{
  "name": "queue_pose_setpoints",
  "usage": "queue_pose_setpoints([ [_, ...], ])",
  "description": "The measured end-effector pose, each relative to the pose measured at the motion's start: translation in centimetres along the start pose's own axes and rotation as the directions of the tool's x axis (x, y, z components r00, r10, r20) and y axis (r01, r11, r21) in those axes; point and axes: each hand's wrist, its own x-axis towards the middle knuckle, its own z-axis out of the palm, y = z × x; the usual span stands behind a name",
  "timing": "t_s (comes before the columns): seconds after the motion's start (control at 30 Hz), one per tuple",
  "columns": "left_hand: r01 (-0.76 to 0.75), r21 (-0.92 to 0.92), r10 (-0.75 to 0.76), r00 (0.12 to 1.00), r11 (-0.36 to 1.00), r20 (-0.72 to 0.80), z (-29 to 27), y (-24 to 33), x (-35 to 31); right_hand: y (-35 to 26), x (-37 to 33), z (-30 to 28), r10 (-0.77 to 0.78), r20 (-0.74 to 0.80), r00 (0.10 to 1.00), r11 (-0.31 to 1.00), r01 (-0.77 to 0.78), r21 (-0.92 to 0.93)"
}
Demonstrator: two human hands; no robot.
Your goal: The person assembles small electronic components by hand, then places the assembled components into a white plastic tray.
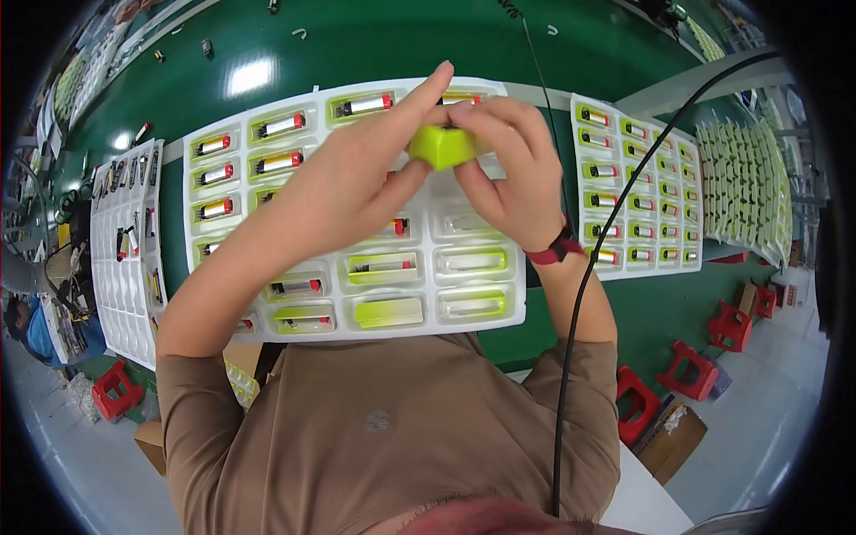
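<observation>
My left hand and my right hand meet over the white compartment tray. Between their fingertips is a small, glossy yellow-green casing; its far side is partly hidden by fingers. The left thumb presses it from below while the left index finger points up and away. My right thumb and fingers close round its right end. Many tray compartments hold yellow-green shells, such as one plain shell at the near edge. Others carry silver cylinders with red ends, like this cylinder.
A second filled tray lies to the right, beside a stack of trays. Another tray with dark parts is at the left. A black cable hangs across the right side. Red stools stand on the floor.
</observation>
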Motion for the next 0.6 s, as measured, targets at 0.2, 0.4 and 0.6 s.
queue_pose_setpoints([
  [0.2,-0.277,-0.018,0.272,0.951,0.961,-0.147,0.7,-1.1,-0.6,1.8,0.7,-0.1,-0.627,-0.053,0.777,0.692,0.524,-0.497],
  [0.4,-0.334,-0.003,0.331,0.937,0.943,-0.115,0.6,-1.3,-0.4,1.4,0.8,0.1,-0.631,-0.033,0.775,0.673,0.526,-0.519],
  [0.6,-0.577,0.229,0.614,0.775,0.784,-0.150,0.8,-2.1,0.6,0.5,0.8,0.3,-0.631,-0.059,0.773,0.708,0.544,-0.451],
])
